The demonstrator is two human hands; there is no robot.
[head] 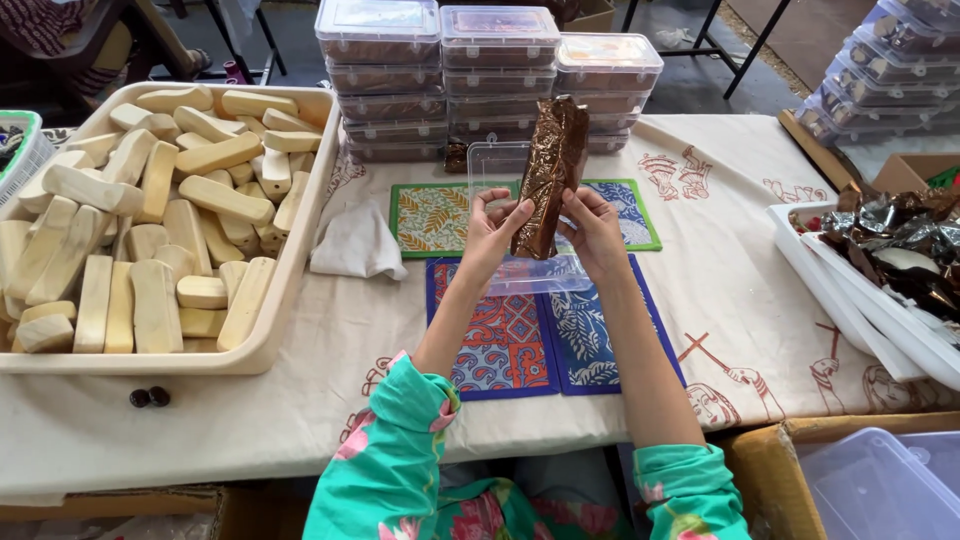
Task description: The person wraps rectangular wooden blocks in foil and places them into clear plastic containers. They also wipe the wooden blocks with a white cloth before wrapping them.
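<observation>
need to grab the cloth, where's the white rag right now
In the head view the white rag lies crumpled on the table, left of centre, between the tray of wooden blocks and the green mat.

Two bare forearms in view, both uncovered from elbow to wrist. The sleeves are pushed up and bunched around the elbows, just past the near edge of the counter [200,430]. The fabric is bright turquoise-green, printed with pink and red flowers and touches of white. The left hand [492,232] and the right hand [596,232] wear no gloves. More of the same floral cloth shows between the elbows, below the counter's edge.
</observation>
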